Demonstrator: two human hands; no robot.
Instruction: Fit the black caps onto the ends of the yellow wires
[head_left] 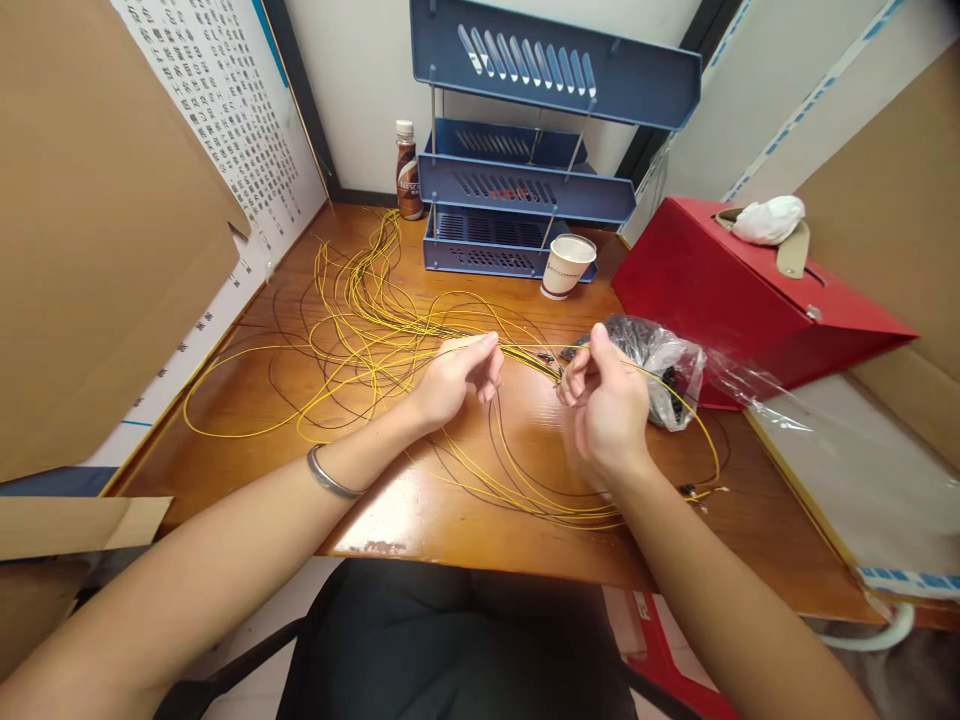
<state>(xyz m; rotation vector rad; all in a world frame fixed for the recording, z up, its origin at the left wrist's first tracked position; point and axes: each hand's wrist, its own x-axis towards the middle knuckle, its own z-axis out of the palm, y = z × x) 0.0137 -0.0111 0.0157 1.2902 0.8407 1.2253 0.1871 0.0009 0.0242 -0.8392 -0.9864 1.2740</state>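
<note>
Yellow wire [544, 346] spans left grip [459, 380] to right grip [613, 405].

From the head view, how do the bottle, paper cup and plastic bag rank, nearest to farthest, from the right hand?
1. Plastic bag: just beyond the right hand.
2. Paper cup: farther back, by the blue rack.
3. Bottle: farthest, at the back left.

Office-type desk station in use as a light wiring bench. Office character is indicated by the wooden desk [225, 475], the blue tiered tray [517, 205] and the pale, dark-framed partition [352, 90]; bench use, by the loose yellow and brown wires [390, 320] and the plastic bag [667, 370] of dark parts. Cardboard [97, 220] flanks both sides; a paper cup [568, 270] and a drink bottle [407, 175] stand at the back.
</note>
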